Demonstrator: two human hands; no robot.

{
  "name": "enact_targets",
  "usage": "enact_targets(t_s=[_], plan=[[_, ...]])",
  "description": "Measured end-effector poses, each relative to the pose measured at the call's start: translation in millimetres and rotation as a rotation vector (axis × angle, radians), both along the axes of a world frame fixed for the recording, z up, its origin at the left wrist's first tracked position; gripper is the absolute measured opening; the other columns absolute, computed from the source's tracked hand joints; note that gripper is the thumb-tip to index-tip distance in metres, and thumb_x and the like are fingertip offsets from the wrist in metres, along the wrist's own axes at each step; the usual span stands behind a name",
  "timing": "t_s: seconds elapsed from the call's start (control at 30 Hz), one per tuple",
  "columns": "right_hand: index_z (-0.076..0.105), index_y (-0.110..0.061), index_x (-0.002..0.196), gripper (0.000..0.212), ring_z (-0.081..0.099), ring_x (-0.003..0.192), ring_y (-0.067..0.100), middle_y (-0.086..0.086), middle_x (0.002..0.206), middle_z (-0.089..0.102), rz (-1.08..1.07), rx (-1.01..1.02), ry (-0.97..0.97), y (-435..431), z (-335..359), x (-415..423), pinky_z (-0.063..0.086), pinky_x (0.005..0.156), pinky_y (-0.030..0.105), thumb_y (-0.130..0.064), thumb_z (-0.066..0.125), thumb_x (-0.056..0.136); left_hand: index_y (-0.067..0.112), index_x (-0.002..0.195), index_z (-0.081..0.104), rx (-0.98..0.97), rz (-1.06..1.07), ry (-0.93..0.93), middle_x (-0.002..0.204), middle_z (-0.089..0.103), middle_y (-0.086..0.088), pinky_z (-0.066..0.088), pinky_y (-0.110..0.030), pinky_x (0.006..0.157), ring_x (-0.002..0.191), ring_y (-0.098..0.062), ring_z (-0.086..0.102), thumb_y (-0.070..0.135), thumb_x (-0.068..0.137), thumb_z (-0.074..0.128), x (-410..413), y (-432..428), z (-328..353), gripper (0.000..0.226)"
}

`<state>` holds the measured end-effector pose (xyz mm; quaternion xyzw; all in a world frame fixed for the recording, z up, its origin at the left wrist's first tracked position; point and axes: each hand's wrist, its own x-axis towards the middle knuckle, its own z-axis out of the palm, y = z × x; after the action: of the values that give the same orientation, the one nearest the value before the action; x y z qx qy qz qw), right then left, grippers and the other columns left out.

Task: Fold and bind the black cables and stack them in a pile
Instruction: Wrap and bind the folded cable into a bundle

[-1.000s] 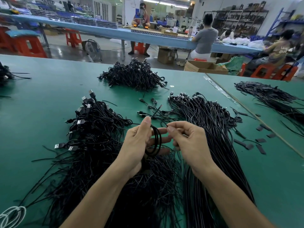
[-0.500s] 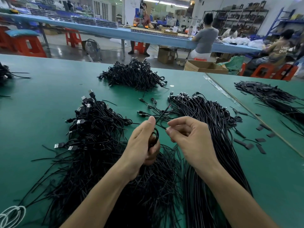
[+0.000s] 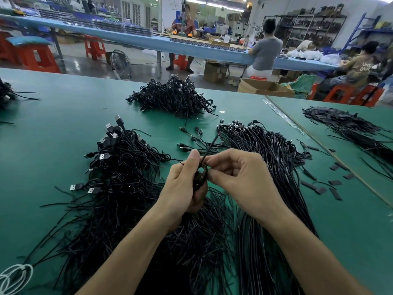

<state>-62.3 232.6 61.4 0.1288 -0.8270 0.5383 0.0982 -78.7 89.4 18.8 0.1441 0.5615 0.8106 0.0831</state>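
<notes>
gripping a small coiled black cable (image 3: 201, 177) in the left hand (image 3: 182, 184), above the loose cables (image 3: 191, 241) by the bench's (image 3: 53, 128) near edge. pinching a thin black strand (image 3: 210, 145), perhaps the tie, with the right hand (image 3: 240, 182), right beside the coil.

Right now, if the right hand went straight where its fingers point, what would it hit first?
Probably the coiled cable that the left hand holds; the right hand is close beside it.
</notes>
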Motion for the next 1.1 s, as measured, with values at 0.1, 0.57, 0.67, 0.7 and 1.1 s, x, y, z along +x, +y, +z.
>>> enact_targets(t_s=[0.1, 0.57, 0.67, 0.7, 1.1], plan=[[0.074, -0.021, 0.078, 0.008, 0.057, 0.057, 0.006, -0.019, 0.069, 0.069, -0.074, 0.089, -0.014, 0, -2, 4, 0.049, 0.059, 0.019, -0.020, 0.079, 0.083, 0.021, 0.101, 0.078, 0.037, 0.049, 0.005, 0.041, 0.037, 0.002, 0.025, -0.014, 0.040, 0.032, -0.009, 0.023, 0.052, 0.098, 0.037, 0, -3, 2, 0.052], [0.065, -0.015, 0.090, 0.009, 0.054, 0.084, 0.019, -0.001, 0.089, 0.057, -0.007, 1.005, 0.586, -15, -1, 21, 0.053, 0.072, 0.036, -0.009, 0.072, 0.086, 0.013, 0.047, 0.055, -0.101, 0.309, -0.023, 0.042, 0.032, 0.003, 0.024, -0.018, 0.039, 0.034, -0.011, 0.025, 0.055, 0.102, 0.038, -1, 4, -2, 0.071], [0.064, -0.013, 0.086, 0.006, 0.051, 0.080, 0.021, 0.001, 0.086, 0.057, 0.050, 1.078, 0.708, -15, 1, 23, 0.047, 0.069, 0.035, -0.007, 0.064, 0.087, 0.002, 0.054, 0.031, -0.120, 0.283, 0.009, 0.048, 0.020, -0.002, 0.022, -0.019, 0.040, 0.040, -0.014, 0.017, 0.054, 0.100, 0.044, 0, 2, -2, 0.071], [0.065, -0.013, 0.085, 0.007, 0.052, 0.079, 0.021, 0.002, 0.085, 0.057, 0.059, 1.088, 0.743, -15, 2, 23, 0.046, 0.069, 0.034, -0.007, 0.061, 0.088, -0.004, 0.058, 0.029, -0.131, 0.261, 0.009, 0.052, 0.016, -0.007, 0.020, -0.020, 0.040, 0.044, -0.016, 0.014, 0.055, 0.100, 0.045, 0, 2, -3, 0.074], [0.062, -0.018, 0.090, 0.011, 0.049, 0.079, 0.015, -0.004, 0.087, 0.057, 0.257, 1.033, 0.416, -9, 22, 13, 0.046, 0.077, 0.033, -0.008, 0.067, 0.087, 0.025, 0.043, 0.046, -0.124, -0.173, -0.495, 0.047, 0.032, 0.006, 0.016, -0.012, 0.032, 0.036, -0.003, 0.023, 0.030, 0.098, 0.043, -4, -2, -5, 0.056]])
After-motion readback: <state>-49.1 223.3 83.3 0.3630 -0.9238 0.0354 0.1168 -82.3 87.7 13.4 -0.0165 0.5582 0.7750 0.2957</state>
